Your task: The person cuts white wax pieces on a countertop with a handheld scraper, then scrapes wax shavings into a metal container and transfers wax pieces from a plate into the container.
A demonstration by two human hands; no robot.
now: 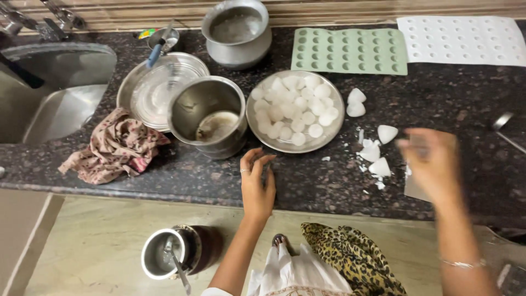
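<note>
— Most of the white pieces are already heaped in the plate (257,129), between the steel pot (208,115) and the loose bits on the counter (307,181). I'd judge the bulk of the work done.

— What is left out?

— Two domed pieces (356,102) just beside the plate's right edge, then three or four more pieces (379,151) nearer my right hand (433,164), with crumbs scattered among them. Both moulds, the green one (349,51) and the white one (462,39), lie at the back and look emptied, as far as I can tell.

— And your hands?

— My left hand (257,183) rests on the counter near its front edge, just below the plate, fingers curled a little and apart, holding nothing. It touches only the stone.

— The right?

— Blurred. It hangs over the counter to the right of the loose pieces, and something pale and flat (413,186) shows beneath it. Whether my fingers pinch that or merely hover over it, I cannot tell, nor how far they are spread.

— Anything else close by?

— A crumpled cloth (112,148) left of the pot, a sink (60,93) beyond it, and a second pot (236,33) at the back.
</note>
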